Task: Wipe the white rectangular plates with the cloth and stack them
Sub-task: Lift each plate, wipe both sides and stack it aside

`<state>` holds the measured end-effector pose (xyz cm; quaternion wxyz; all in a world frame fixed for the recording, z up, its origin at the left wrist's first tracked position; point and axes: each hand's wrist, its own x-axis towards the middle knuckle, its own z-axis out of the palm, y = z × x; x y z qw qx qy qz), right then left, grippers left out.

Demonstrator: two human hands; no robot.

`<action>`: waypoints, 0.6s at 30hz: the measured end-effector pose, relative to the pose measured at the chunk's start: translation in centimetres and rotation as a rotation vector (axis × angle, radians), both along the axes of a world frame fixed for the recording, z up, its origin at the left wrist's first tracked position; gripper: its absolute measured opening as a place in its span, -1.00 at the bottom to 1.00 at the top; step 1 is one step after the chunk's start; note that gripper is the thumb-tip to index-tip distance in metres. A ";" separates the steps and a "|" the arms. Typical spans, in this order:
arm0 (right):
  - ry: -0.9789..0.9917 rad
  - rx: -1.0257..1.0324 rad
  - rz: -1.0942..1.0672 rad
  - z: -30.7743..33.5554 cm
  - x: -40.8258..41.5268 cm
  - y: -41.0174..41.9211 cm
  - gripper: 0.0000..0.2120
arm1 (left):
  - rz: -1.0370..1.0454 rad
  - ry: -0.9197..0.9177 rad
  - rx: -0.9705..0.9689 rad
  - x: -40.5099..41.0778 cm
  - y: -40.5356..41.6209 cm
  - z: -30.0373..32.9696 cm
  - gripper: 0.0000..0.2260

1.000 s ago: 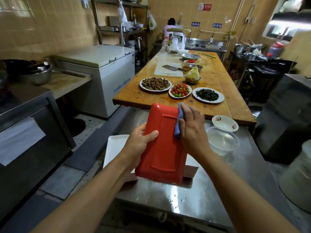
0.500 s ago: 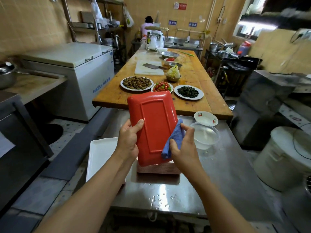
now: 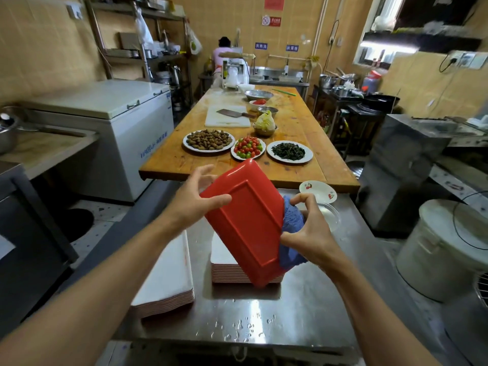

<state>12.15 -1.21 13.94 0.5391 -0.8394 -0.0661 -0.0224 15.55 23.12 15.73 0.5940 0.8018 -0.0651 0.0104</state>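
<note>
My left hand (image 3: 194, 200) grips a tilted plate (image 3: 244, 220), red underside facing me, above a plate stack (image 3: 224, 262) it partly hides. My right hand (image 3: 307, 229) clutches a blue cloth (image 3: 291, 220) against its edge.

There is just the one view, from a wide-angle camera worn on the person's head, looking forward and down over both forearms from close above the near steel counter (image 3: 303, 299). It faces along the room's length, so the long wooden table (image 3: 303, 143) runs away from the near counter toward the far tiled wall. The chest freezer (image 3: 105, 120) bends off at the left edge and the white bucket (image 3: 435, 249) at the right.
</note>
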 end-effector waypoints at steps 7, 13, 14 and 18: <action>-0.072 -0.087 0.138 1.5 0.4 -1.8 -0.44 | -0.333 0.179 -0.075 0.4 -0.3 1.9 -0.60; -0.355 -0.279 0.174 2.7 2.1 1.1 -0.51 | -0.255 0.153 -0.176 -0.6 -1.8 1.2 -0.54; -0.395 -0.287 0.178 3.0 2.4 2.1 -0.52 | -0.245 0.143 -0.167 -0.7 -2.1 1.1 -0.56; -0.524 -0.349 0.142 3.9 3.2 5.2 -0.52 | -0.189 0.080 -0.172 -1.0 -2.4 0.9 -0.68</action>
